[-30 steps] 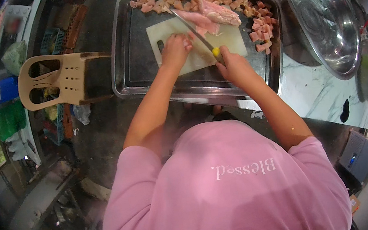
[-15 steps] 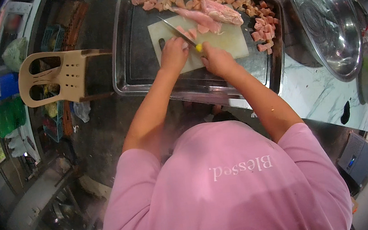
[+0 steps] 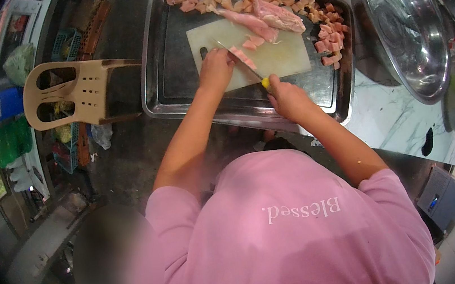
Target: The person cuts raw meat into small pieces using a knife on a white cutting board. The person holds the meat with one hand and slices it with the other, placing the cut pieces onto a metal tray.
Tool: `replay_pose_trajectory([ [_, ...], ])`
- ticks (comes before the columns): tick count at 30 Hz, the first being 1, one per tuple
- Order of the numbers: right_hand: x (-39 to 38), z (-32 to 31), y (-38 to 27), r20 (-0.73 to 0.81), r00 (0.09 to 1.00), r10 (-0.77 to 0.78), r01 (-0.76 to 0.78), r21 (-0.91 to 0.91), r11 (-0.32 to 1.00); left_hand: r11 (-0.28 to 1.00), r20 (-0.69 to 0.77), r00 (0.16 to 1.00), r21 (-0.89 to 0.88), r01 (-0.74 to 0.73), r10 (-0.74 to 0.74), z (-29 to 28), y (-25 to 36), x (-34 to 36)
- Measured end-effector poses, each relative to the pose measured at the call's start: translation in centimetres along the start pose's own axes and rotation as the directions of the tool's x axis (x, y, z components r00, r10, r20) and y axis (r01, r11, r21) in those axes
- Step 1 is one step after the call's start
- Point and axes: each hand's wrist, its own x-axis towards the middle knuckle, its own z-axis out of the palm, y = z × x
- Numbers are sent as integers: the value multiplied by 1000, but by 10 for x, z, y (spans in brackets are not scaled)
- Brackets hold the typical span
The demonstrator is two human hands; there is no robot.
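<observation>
So, right hand wrapped round yellow-handled knife, blade lying across white cutting board. Left hand fingers curled, pressing down on pink meat strip beside blade, I think, partly hidden. Bigger raw meat piece at board's far edge. Board sits in metal tray, diced chunks along rim. Steel bowl on marble tabletop to right.
</observation>
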Motion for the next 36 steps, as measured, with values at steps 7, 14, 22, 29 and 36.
replay_pose_trajectory([
  [7,61,2,-11,-180,976,-124,119,-40,992,996,-57,994,13,-89,89,2,-3,-3],
  [14,4,-19,-19,6,1000,-24,24,-10,1000,996,-44,998,-83,32,-35,4,-11,-8],
  [22,56,13,-10,-134,981,-140,142,2,990,999,-23,998,-12,53,-53,-2,-3,-10],
  [29,24,-24,-6,-128,988,-87,85,-17,996,996,-28,996,2,85,-85,3,-17,-16],
  [36,5,17,-13,-36,995,-92,94,54,994,993,-64,991,12,119,-118,5,-16,-15],
])
